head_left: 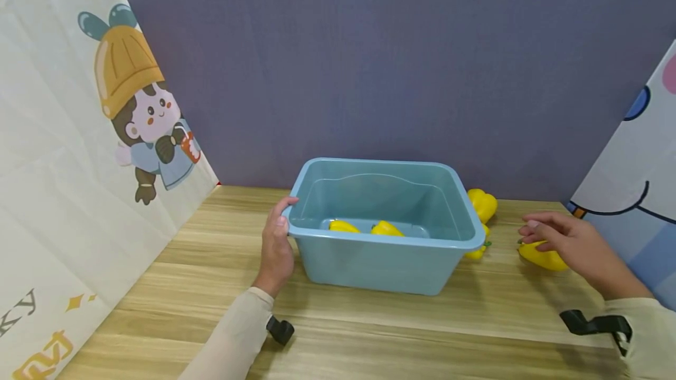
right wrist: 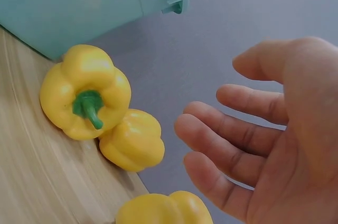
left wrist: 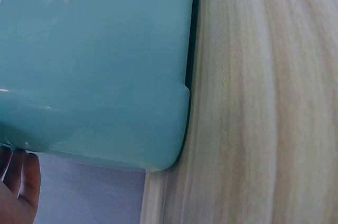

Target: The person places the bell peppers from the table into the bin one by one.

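Note:
A light blue plastic bin [head_left: 380,263] stands on the table, with two yellow bell peppers [head_left: 387,228] visible inside. My left hand [head_left: 277,251] holds the bin's left rim; in the left wrist view only some fingertips [left wrist: 29,179] show beside the bin's wall. My right hand [head_left: 575,245] hovers over a yellow bell pepper [head_left: 544,257] to the right of the bin, partly covering it. Seen from the right wrist, its fingers [right wrist: 232,134] are loosely bent and hold nothing. Two more yellow bell peppers [right wrist: 87,94] lie close together by the bin's right side, partly hidden by it in the head view.
The wooden table [head_left: 211,298] runs back to a dark grey-blue panel [head_left: 369,63]. White printed sheets with cartoon figures hang at the left [head_left: 58,151] and the right [head_left: 634,169]. A black strap mount [head_left: 597,324] sits at the right wrist.

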`<state>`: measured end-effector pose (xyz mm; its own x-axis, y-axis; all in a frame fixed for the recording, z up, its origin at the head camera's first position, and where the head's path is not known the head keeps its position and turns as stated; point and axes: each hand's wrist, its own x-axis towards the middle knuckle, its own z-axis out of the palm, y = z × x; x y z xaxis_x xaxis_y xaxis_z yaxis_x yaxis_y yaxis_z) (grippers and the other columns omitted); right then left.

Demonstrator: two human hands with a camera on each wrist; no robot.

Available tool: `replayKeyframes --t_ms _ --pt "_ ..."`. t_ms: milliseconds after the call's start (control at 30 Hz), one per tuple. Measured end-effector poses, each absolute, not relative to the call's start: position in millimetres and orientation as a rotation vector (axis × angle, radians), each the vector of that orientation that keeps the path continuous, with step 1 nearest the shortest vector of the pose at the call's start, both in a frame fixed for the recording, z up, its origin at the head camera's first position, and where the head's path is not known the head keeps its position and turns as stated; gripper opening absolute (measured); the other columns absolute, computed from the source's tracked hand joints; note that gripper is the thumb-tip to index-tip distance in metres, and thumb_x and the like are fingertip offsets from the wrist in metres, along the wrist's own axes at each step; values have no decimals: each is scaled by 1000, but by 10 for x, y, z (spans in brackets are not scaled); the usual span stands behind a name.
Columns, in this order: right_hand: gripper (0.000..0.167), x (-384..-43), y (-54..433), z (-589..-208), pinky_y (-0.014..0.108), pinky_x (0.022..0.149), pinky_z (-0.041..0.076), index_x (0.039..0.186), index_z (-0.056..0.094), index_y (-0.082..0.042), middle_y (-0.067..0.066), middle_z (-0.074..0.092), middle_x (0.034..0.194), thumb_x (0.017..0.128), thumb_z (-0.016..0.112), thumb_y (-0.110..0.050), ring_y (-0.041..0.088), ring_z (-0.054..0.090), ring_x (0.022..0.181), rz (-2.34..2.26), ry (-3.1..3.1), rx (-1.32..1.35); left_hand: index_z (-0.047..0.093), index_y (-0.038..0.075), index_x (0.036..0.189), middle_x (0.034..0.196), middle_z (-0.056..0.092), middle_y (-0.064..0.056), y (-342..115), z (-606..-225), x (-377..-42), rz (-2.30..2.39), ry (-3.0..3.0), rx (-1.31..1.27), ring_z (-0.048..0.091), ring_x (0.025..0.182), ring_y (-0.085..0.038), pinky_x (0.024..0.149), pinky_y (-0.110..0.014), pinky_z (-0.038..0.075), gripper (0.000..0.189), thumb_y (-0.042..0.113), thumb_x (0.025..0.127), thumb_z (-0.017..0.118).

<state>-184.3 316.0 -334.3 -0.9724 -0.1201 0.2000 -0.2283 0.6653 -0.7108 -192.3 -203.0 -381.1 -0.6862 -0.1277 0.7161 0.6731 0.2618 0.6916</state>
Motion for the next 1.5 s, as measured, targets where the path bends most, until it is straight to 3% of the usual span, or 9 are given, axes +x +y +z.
replayKeyframes --t_ms 433,667,867,1000,1033,1100,1267,1400,1500 --pt "45 -1838 3259 -3377 26 67 55 133 52 4 -15 69 101 107 46 -31 0 65 85 1164 -2708 203 54 7 136 137 52 -14 -2018 -3802 -1920 -1520 -1856 -497 50 119 -32 96 -54 38 48 26 102 27" --pt "43 -1854 3314 -3409 23 66 54 133 52 5 -27 56 105 108 42 -29 -6 62 85 1123 -2682 177 53 7 137 138 51 -15 -2018 -3778 -1902 -1542 -1854 -491 50 118 -32 94 -57 39 49 28 102 26" --pt "47 -1860 3366 -3434 20 64 53 134 53 5 -14 56 115 107 43 -32 -12 57 84 1050 -2686 136 54 7 137 138 51 -15 -2016 -3790 -1906 -1537 -1853 -490 50 118 -33 94 -58 38 49 27 102 26" --pt "50 -1851 3412 -3444 19 62 51 134 54 5 10 63 121 107 43 -36 -14 53 81 994 -2698 89 54 7 137 138 52 -15 -2009 -3794 -1907 -1529 -1856 -488 50 119 -32 95 -55 39 49 28 101 27" --pt "51 -1850 3424 -3450 19 61 50 133 54 5 9 63 120 107 43 -36 -14 52 80 979 -2700 74 54 8 137 138 52 -14 -2008 -3794 -1905 -1528 -1860 -486 50 119 -32 95 -54 39 49 28 102 27" --pt "51 -1846 3449 -3466 18 60 49 132 54 7 20 61 125 107 43 -36 -14 50 81 983 -2693 61 54 8 136 137 52 -15 -2010 -3798 -1905 -1521 -1865 -481 50 119 -31 95 -51 39 49 28 102 26" --pt "50 -1847 3512 -3525 15 61 47 131 54 8 3 61 118 107 42 -35 -16 46 84 996 -2665 42 54 8 136 136 52 -15 -2017 -3805 -1908 -1525 -1872 -481 50 117 -31 94 -50 39 49 28 102 27" --pt "49 -1845 3548 -3560 14 62 45 132 53 6 -20 53 111 107 42 -35 -17 44 87 1010 -2648 44 54 8 136 135 52 -15 -2023 -3804 -1908 -1524 -1871 -486 51 117 -31 94 -53 40 49 28 102 27" --pt "52 -1854 3555 -3575 15 62 45 132 54 6 -9 57 116 106 43 -38 -18 40 88 985 -2661 12 54 8 136 136 52 -15 -2025 -3800 -1907 -1520 -1867 -490 51 118 -32 94 -55 39 48 27 102 27"
